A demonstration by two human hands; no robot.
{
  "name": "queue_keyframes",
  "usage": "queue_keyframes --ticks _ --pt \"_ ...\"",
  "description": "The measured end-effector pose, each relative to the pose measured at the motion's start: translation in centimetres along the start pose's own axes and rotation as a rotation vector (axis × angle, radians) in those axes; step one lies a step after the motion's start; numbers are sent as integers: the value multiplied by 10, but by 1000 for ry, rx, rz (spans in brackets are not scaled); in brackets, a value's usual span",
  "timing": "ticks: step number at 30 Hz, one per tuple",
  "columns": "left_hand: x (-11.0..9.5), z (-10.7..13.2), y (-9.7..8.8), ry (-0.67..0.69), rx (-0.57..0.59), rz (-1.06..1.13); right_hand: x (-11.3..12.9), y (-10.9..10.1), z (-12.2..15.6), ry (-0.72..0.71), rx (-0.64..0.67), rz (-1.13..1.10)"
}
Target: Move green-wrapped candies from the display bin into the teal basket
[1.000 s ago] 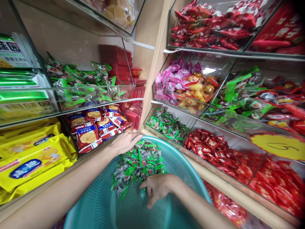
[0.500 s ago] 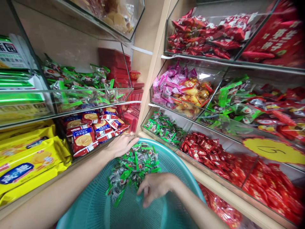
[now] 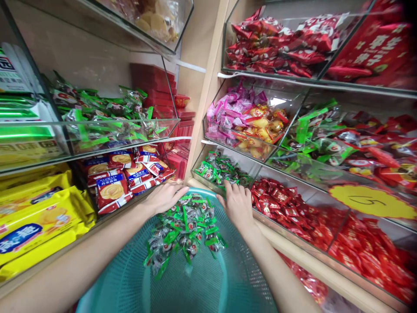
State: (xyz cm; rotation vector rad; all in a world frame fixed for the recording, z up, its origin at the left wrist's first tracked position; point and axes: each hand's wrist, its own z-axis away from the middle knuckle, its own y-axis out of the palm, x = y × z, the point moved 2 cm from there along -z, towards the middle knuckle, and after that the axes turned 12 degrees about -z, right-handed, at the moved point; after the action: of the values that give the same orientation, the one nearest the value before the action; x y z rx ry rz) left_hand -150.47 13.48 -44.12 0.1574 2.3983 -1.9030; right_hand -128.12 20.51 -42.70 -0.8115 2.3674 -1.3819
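A teal plastic basket [image 3: 195, 284] with perforated walls stands against the shelf corner. Green-and-clear wrapped candies [image 3: 190, 226] lie in a heap on its far side. My left hand [image 3: 166, 198] rests at the basket's far left rim, its fingers stretched out and nothing visible in them. My right hand [image 3: 237, 202] is over the far right rim, at the front edge of a clear bin of similar small green-wrapped candies [image 3: 216, 167]. Its fingers are extended and apart from the thumb, with the fingertips over the bin's edge.
Red-wrapped candies [image 3: 280, 198] fill the bins to the right. Above them hangs a yellow price tag [image 3: 373, 201]. Biscuit packs [image 3: 112, 187] and yellow packets [image 3: 42, 226] sit at left. Glass-fronted shelves [image 3: 124, 130] rise on both sides.
My right hand has moved up and away from inside the basket to the green candy bin. More green candies show at the heap's right side. My left hand stays at the rim.
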Motion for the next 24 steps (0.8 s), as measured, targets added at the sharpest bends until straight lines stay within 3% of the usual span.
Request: queue_keyframes --ticks 6,10,18,24 --pt "1 0 0 2 -4 3 0 12 1 -15 17 -173" --pt "2 0 3 1 -12 -6 -4 15 -1 10 -65 -354" --pt "2 -1 2 10 -6 -15 -4 -14 -3 -152 -391 -578" --pt "0 0 2 12 -15 -31 12 -27 4 -206 -342 -580"
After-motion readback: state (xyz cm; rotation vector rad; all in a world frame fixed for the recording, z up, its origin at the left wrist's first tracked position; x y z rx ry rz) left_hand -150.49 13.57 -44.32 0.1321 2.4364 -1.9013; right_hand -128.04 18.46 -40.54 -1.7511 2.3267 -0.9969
